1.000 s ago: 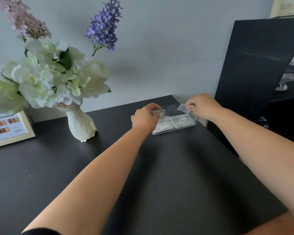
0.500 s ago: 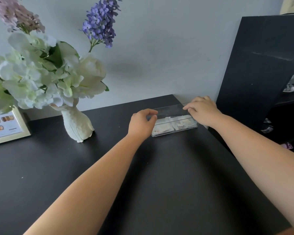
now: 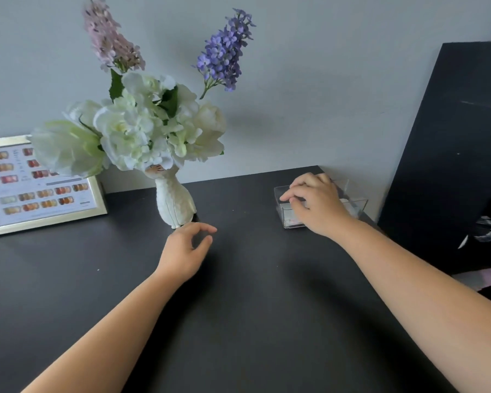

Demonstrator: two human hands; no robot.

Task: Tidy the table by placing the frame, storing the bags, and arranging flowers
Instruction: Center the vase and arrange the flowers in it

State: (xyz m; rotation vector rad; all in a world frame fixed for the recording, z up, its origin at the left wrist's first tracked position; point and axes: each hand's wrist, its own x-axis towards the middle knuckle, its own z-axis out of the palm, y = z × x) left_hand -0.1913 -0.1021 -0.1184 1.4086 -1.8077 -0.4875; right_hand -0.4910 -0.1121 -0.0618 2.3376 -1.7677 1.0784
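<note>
Head view, the only camera: dark matte table (image 3: 238, 321) against a pale grey wall (image 3: 323, 80). Left hand (image 3: 186, 249) hovers over the table just in front of the vase, fingers loosely curled, thumb and forefinger apart, nothing held. Right hand (image 3: 316, 204) lies over a clear plastic box (image 3: 357, 204) at the table's back right corner, fingers spread and bent down toward its inside; whether the fingertips pinch anything cannot be told, as the hand hides most of the contents. Small pale bags (image 3: 292, 219) show through the box's front wall, low in the near left corner, blurred. White vase (image 3: 175, 205) stands upright at mid-table near the back edge, its base just beside the left hand's fingertips. Flowers in it: a full cluster of white blooms (image 3: 142, 131), one pink spike (image 3: 111, 38) rising at the left, one purple spike (image 3: 224, 52) at the right. Silver frame (image 3: 44, 219) stands leaning back at far left by the wall, partly hidden behind the white blooms; its sheet shows rows of small orange, red and green pieces. Black panel (image 3: 451, 151) stands tilted at the right, beyond the table's end, just beside the box.
</note>
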